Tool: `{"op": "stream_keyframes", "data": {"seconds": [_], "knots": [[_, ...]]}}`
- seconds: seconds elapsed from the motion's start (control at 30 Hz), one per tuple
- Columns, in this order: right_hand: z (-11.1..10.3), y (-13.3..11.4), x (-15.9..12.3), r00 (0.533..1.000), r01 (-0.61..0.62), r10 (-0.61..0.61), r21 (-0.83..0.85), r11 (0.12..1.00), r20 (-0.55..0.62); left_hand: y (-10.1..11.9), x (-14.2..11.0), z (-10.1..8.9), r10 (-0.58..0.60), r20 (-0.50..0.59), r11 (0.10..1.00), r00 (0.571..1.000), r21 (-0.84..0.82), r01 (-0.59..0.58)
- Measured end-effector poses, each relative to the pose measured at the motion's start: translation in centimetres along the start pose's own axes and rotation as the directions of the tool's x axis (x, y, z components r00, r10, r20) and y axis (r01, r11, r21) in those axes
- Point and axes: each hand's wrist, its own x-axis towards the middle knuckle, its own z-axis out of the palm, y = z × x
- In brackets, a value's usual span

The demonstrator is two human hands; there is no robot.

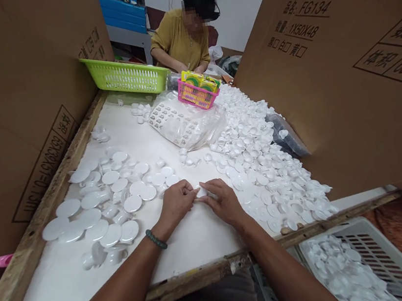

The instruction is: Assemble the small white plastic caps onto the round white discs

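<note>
Near the front middle of the table, my left hand [178, 202] and my right hand [224, 200] meet around a small white plastic piece [201, 192]. Fingertips of both hands pinch it from either side, hiding part of its shape. On my left lie flat white round discs [96, 230] mixed with small white cups [115, 255], some with handles. A wide heap of white plastic pieces [249, 149] spreads to the right of my right hand. A green beaded bracelet [156, 240] circles my left wrist.
A clear plastic bag [178, 124] carries a pink basket [198, 96] with yellow packets. Behind stand a green basket [125, 79] and a seated person [186, 39]. Cardboard [346, 101] flanks both sides. A white crate [377, 250] of pieces sits below the wooden table edge [203, 281].
</note>
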Motion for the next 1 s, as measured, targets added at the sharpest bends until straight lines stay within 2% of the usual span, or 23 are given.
{"op": "stream_keyframes", "data": {"seconds": [0.23,0.47,0.6,0.8,1.0], "knots": [[-0.1,-0.8,0.2,0.997,-0.034,0.033,0.013,0.999,0.076,0.2,0.0,0.0,-0.024,-0.02,1.0,1.0,-0.013,0.024],[0.3,-0.4,-0.2,0.998,-0.049,0.05,-0.023,0.999,0.024,0.3,0.0,-0.1,-0.047,-0.005,0.999,0.999,-0.006,0.046],[0.4,-0.4,0.1,0.994,-0.108,0.108,0.033,0.994,0.021,0.2,0.0,0.0,-0.027,0.0,0.999,1.0,0.03,0.027],[0.3,-0.3,0.4,0.984,-0.179,0.174,0.133,0.975,0.043,0.2,0.0,0.2,-0.012,-0.049,0.989,0.999,0.146,0.019],[0.9,0.3,-0.4,0.995,-0.096,0.095,-0.016,0.995,-0.024,0.3,0.0,0.2,0.001,-0.051,0.984,0.999,0.178,0.008]]}}
